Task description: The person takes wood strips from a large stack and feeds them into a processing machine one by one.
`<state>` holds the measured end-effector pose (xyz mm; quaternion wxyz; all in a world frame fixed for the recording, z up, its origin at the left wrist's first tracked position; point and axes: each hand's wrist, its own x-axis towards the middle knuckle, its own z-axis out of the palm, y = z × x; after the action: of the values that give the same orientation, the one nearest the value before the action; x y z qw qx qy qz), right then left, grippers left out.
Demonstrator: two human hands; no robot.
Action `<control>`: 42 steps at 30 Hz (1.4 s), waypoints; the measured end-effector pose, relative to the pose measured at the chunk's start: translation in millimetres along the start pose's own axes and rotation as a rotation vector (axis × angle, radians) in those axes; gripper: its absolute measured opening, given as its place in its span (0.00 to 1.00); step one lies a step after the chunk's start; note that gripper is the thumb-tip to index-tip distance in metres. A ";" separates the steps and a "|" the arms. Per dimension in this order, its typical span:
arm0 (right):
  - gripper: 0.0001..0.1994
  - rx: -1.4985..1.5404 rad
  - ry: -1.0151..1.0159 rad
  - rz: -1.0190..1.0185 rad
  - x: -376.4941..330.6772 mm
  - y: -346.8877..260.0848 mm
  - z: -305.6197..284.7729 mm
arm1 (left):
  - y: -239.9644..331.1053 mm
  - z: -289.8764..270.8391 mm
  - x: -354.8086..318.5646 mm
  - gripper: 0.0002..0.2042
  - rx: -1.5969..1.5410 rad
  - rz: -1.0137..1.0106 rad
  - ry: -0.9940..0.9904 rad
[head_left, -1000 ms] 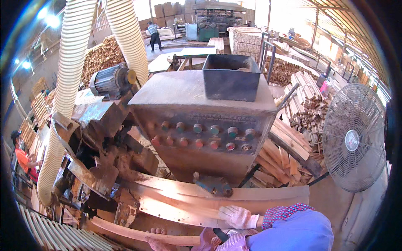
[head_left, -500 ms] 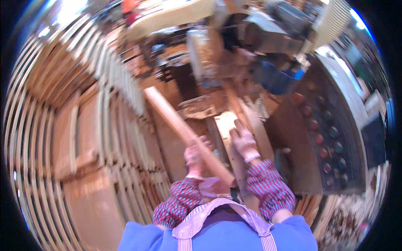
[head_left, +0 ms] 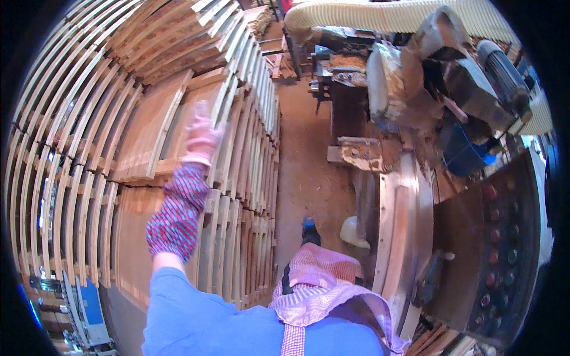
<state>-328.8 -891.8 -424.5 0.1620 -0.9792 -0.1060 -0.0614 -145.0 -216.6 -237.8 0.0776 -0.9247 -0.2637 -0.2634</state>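
Observation:
My left hand, in a pale pink glove and a red-and-blue patterned sleeve cover, reaches out over the stacked wooden strips on my left. Motion blurs it, but its fingers look stretched forward and nothing shows in them. Whether it touches the strips cannot be made out. My right hand is outside the picture. On my right, a long reddish wooden piece lies along the pale bed of a woodworking machine.
Slatted stacks with flat wooden panels fill the left side. A control panel with coloured buttons stands at the right. A ribbed cream hose, a motor and a blue bucket are at the far right. Brown floor runs between stacks and machine.
My view has swung left. The wooden strip is no longer in my left hand, which has moved out over the stack. My right hand, earlier on the machine bed, has left the picture.

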 end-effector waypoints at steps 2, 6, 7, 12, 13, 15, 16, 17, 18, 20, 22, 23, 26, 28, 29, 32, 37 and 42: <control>0.30 -0.158 0.016 -0.034 27.2 1.5 6.4 | -41.3 -20.9 39.9 0.45 0.346 -0.280 -0.296; 0.30 -0.410 0.033 -0.103 143.1 -10.5 27.2 | -132.7 -1.6 46.3 0.40 0.564 -0.453 -0.399; 0.30 -0.449 0.048 -0.114 173.1 -7.2 36.4 | -144.0 10.0 47.3 0.37 0.579 -0.423 -0.368; 0.31 -0.235 -0.065 -0.108 320.8 15.6 81.0 | -237.5 66.4 47.6 0.13 0.498 -0.373 -0.263; 0.31 -0.249 -0.074 -0.118 342.8 20.5 87.9 | -217.6 62.2 55.7 0.13 0.425 -0.395 -0.328; 0.24 -0.293 -0.056 -0.245 375.4 5.8 83.3 | -191.1 35.2 49.2 0.11 0.295 -0.386 -0.433; 0.23 0.053 -0.041 -0.207 386.3 -14.9 75.7 | -190.8 22.0 29.0 0.11 0.218 -0.412 -0.465; 0.23 0.386 -0.028 -0.125 390.1 -33.3 66.3 | -152.4 9.3 26.3 0.10 0.045 -0.394 -0.452; 0.23 0.425 0.038 -0.219 394.4 -30.7 73.4 | -112.2 -1.4 23.7 0.10 -0.187 -0.387 -0.440; 0.24 0.768 -0.208 -0.198 379.7 -74.7 62.1 | -36.4 -30.4 -21.1 0.12 -0.775 -0.486 -0.409; 0.27 1.151 -0.476 -0.304 327.8 -140.7 32.6 | 45.4 -54.9 -78.0 0.18 -1.263 -0.696 -0.364; 0.29 1.256 -0.529 -0.336 301.5 -159.3 23.2 | 86.8 -62.9 -103.9 0.23 -1.322 -0.707 -0.347; 0.35 1.545 -0.711 -0.318 220.7 -209.6 -31.5 | 191.5 -15.1 -177.1 0.28 -1.663 -0.565 -0.321; 0.40 1.196 -0.524 -0.319 205.1 -187.9 -10.1 | 254.8 -51.5 -209.0 0.29 -1.971 -0.619 -0.293; 0.40 1.056 -0.442 -0.212 185.0 -186.7 -26.1 | 290.7 -19.4 -225.4 0.27 -2.048 -0.643 -0.175; 0.38 1.034 -0.312 -0.104 162.5 -143.5 -32.6 | 342.9 21.9 -245.6 0.14 -2.263 -0.799 -0.340; 0.37 0.688 -0.219 -0.130 132.1 -72.5 -30.6 | 324.0 184.1 -302.3 0.21 -2.448 -0.994 -0.484; 0.36 0.183 -0.087 -0.109 109.0 11.6 -19.7 | 334.8 16.6 -236.4 0.12 -2.133 -1.038 -0.707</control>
<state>-222.2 -888.5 -392.7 0.2425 -0.9548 -0.1712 -0.0176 -131.4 -601.7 -378.3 -0.9033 -0.3320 -0.2591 -0.0820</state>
